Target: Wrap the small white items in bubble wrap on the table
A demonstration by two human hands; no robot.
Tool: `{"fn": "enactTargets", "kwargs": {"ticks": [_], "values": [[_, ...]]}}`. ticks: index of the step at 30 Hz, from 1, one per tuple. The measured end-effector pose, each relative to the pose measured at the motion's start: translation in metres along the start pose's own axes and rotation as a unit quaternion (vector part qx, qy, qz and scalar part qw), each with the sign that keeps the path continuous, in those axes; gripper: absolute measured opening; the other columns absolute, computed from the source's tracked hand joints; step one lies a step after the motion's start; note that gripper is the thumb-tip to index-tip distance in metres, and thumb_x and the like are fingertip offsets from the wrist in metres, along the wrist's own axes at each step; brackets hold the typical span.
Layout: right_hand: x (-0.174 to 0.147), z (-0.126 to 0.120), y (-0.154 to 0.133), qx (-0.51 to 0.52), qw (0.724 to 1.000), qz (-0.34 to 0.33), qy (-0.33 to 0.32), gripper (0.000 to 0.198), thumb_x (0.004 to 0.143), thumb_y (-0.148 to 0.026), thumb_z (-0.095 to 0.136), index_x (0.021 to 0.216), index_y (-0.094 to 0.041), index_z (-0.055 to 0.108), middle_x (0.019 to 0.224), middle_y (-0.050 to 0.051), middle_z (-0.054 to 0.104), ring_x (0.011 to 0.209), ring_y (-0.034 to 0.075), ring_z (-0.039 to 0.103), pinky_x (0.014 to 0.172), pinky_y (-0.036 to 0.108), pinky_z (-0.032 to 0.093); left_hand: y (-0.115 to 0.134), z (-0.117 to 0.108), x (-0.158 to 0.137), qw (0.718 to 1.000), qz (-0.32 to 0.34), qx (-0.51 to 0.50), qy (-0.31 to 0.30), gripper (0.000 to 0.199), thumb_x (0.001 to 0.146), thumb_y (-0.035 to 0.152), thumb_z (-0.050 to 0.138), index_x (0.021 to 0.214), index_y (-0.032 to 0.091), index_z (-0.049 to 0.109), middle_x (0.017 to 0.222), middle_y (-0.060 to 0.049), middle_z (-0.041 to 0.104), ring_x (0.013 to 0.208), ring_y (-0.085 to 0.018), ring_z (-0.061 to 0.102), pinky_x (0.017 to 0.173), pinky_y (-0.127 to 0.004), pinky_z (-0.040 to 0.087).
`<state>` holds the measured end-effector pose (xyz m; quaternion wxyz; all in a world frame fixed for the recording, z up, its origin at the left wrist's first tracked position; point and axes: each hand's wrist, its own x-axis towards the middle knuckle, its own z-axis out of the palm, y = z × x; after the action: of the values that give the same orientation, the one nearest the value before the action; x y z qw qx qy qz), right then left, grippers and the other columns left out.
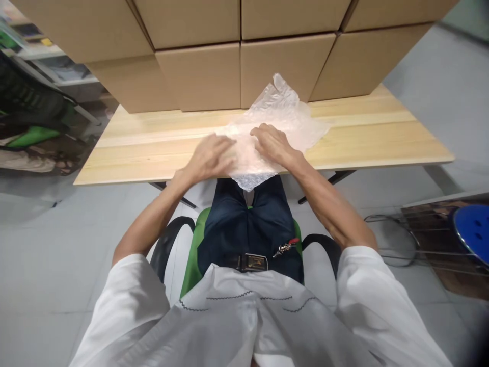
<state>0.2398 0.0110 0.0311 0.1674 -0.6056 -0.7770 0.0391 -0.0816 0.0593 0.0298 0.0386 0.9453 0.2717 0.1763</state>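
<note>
The upper row of cardboard boxes is cut off; motion blur softens the left hand — thumb and fingers apart at the plastic sheet, which overhangs the near edge of the bench. The right hand touches it, fingers bent — whether pinching, I cannot tell

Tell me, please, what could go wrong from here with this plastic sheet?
1. The translucent plastic sheet has its near corner hanging past the front edge of the wooden table, so it might slip down if the left hand and right hand lift.
2. It looks thin and wrinkled, so it could bunch up.
3. Its far corner shows before the cardboard boxes and might brush them.
</note>
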Motion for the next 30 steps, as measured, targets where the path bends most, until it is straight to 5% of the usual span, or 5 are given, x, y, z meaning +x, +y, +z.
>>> {"fn": "enactTargets", "kwargs": {"ticks": [3, 6, 10, 18, 30], "values": [[-0.001, 0.013, 0.0, -0.031, 0.999, 0.013, -0.007, 0.052, 0.133, -0.047, 0.045, 0.161, -0.022, 0.081, 0.155, 0.025, 0.081, 0.153, 0.05, 0.07, 0.127, 0.07, 0.063, 0.036, 0.025, -0.033, 0.99, 0.114, 0.005, -0.085, 0.094, 0.12, 0.091, 0.071, 0.19, 0.028, 0.068, 0.196, -0.024, 0.068, 0.184, -0.049, 0.065, 0.157, -0.071, 0.047], [-0.004, 0.016, -0.002, -0.053, 0.998, 0.02, -0.018, 0.054, 0.135, -0.046, 0.04, 0.16, -0.019, 0.08, 0.166, 0.027, 0.077, 0.16, 0.051, 0.065, 0.133, 0.07, 0.058, 0.047, 0.043, -0.035, 0.988, 0.127, 0.046, -0.08, 0.059, 0.132, 0.056, 0.064, 0.183, 0.029, 0.075, 0.191, -0.022, 0.074, 0.181, -0.045, 0.069, 0.151, -0.069, 0.055], [-0.013, 0.016, 0.007, -0.07, 0.997, -0.009, -0.018, 0.06, 0.136, -0.047, 0.033, 0.167, -0.019, 0.076, 0.171, 0.026, 0.076, 0.16, 0.048, 0.065, 0.137, 0.068, 0.056, 0.035, 0.044, -0.019, 0.991, 0.115, 0.05, -0.044, 0.051, 0.132, 0.026, 0.049, 0.165, 0.026, 0.087, 0.165, -0.021, 0.09, 0.157, -0.037, 0.086, 0.141, -0.065, 0.065], [-0.021, 0.011, 0.053, -0.022, 0.997, 0.065, 0.019, 0.071, 0.131, -0.043, 0.034, 0.187, -0.009, 0.061, 0.181, 0.033, 0.07, 0.171, 0.055, 0.061, 0.147, 0.08, 0.048, -0.015, 0.036, -0.005, 0.997, 0.049, -0.053, -0.023, 0.049, 0.128, 0.036, 0.058, 0.158, 0.025, 0.094, 0.177, -0.017, 0.086, 0.171, -0.037, 0.08, 0.148, -0.064, 0.063], [0.006, 0.047, -0.033, 0.074, 0.995, -0.059, -0.004, 0.063, 0.124, -0.036, 0.049, 0.181, -0.019, 0.071, 0.184, 0.024, 0.073, 0.171, 0.049, 0.063, 0.151, 0.077, 0.048, -0.017, 0.043, -0.001, 0.997, 0.042, -0.068, 0.004, 0.047, 0.129, 0.04, 0.061, 0.16, 0.026, 0.094, 0.176, -0.02, 0.086, 0.169, -0.037, 0.082, 0.143, -0.062, 0.068]]}}
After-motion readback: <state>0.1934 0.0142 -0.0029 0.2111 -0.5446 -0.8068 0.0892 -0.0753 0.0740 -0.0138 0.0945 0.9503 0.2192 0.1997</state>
